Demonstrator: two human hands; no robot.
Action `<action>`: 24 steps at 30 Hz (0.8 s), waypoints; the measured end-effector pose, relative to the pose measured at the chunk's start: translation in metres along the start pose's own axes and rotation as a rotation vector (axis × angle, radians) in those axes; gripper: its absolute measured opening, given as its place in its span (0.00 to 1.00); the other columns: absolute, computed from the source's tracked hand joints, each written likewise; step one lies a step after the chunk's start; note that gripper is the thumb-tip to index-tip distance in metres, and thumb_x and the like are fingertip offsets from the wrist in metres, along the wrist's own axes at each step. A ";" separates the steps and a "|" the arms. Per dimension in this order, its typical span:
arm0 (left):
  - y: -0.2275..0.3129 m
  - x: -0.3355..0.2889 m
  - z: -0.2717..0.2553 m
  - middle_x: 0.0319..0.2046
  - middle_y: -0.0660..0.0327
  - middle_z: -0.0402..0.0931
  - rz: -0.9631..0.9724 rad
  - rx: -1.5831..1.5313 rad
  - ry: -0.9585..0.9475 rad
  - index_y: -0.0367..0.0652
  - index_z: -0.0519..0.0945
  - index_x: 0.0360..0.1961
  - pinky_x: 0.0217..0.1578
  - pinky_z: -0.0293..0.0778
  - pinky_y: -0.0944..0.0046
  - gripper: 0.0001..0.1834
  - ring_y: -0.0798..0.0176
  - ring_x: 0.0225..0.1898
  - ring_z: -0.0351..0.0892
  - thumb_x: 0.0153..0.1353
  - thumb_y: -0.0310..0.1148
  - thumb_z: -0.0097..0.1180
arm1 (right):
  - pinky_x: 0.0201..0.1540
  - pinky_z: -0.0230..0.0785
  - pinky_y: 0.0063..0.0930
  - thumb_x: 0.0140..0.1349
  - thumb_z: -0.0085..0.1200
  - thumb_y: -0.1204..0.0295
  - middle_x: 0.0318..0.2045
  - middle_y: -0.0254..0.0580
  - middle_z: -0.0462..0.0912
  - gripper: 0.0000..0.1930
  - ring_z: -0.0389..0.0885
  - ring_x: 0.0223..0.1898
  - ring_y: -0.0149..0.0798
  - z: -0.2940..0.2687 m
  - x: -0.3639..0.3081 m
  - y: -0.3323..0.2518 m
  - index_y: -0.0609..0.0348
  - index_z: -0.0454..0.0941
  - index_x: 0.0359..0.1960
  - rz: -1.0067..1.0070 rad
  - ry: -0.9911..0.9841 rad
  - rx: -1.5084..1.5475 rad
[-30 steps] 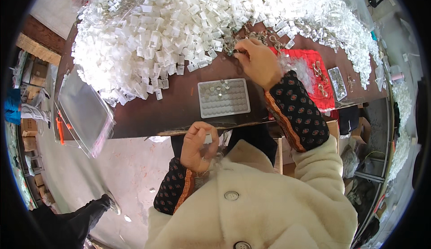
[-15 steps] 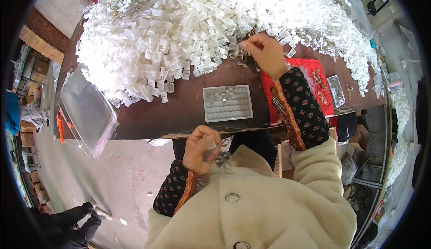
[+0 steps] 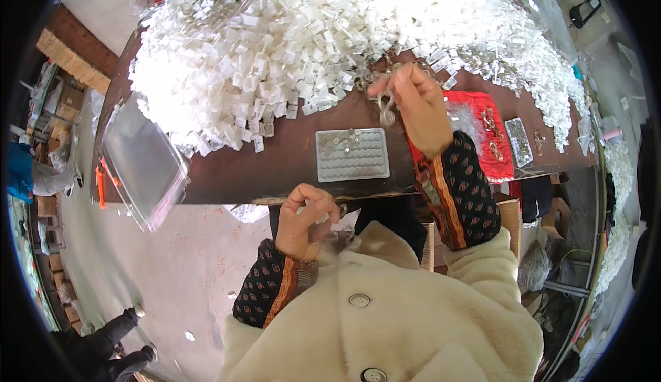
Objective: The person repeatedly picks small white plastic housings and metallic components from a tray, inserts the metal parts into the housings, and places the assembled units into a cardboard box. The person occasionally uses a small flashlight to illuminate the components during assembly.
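Observation:
My right hand (image 3: pixel 416 106) is raised over the brown table (image 3: pixel 275 165), fingers pinched on a small metal piece (image 3: pixel 386 110) that dangles below them. Just below and left of it lies a grey tray with rows of small round pockets (image 3: pixel 352 155). My left hand (image 3: pixel 306 220) is curled close to my chest, below the table's near edge, holding a small clear plastic piece with other small bits. A big heap of small white plastic pieces (image 3: pixel 323 44) covers the far side of the table.
A red cloth (image 3: pixel 492 144) with small metal parts and a narrow clear tray (image 3: pixel 518 141) lie right of my right hand. A clear plastic lid (image 3: pixel 141 165) hangs over the table's left edge. Cardboard boxes stand on the floor at left.
My right hand has lifted from the edge of the white heap toward me, with a metal piece now hanging from its fingers. My left hand stays curled near my chest.

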State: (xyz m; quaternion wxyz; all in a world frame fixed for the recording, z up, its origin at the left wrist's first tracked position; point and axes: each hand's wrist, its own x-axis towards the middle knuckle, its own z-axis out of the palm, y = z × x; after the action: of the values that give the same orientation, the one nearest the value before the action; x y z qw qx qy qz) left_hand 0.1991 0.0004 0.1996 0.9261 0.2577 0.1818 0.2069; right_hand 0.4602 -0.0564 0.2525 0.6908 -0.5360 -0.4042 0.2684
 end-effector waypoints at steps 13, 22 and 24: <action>0.021 -0.024 0.018 0.34 0.60 0.78 -0.122 0.137 0.073 0.39 0.76 0.44 0.16 0.57 0.79 0.09 0.73 0.25 0.72 0.64 0.29 0.59 | 0.31 0.73 0.30 0.48 0.69 0.73 0.33 0.37 0.78 0.16 0.79 0.29 0.40 0.071 -0.080 -0.016 0.56 0.78 0.39 -0.675 -0.427 -0.650; 0.010 -0.031 0.023 0.35 0.56 0.80 0.152 0.208 0.138 0.38 0.79 0.39 0.17 0.58 0.79 0.06 0.73 0.23 0.72 0.61 0.24 0.61 | 0.31 0.75 0.25 0.44 0.74 0.74 0.33 0.41 0.82 0.19 0.82 0.31 0.37 0.083 -0.107 -0.023 0.60 0.79 0.38 -0.399 -0.164 -0.633; 0.011 -0.031 0.024 0.35 0.56 0.80 0.154 0.212 0.142 0.38 0.79 0.38 0.17 0.58 0.79 0.06 0.73 0.23 0.71 0.60 0.23 0.61 | 0.31 0.75 0.25 0.45 0.73 0.75 0.32 0.42 0.82 0.18 0.82 0.31 0.37 0.082 -0.107 -0.021 0.61 0.80 0.38 -0.430 -0.173 -0.622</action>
State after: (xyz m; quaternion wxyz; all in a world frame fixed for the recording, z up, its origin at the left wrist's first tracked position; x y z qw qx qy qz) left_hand 0.1807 -0.0156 0.2315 0.8599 0.3518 0.2476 0.2748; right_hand 0.3326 -0.1053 0.2521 0.4991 -0.5984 -0.6262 0.0263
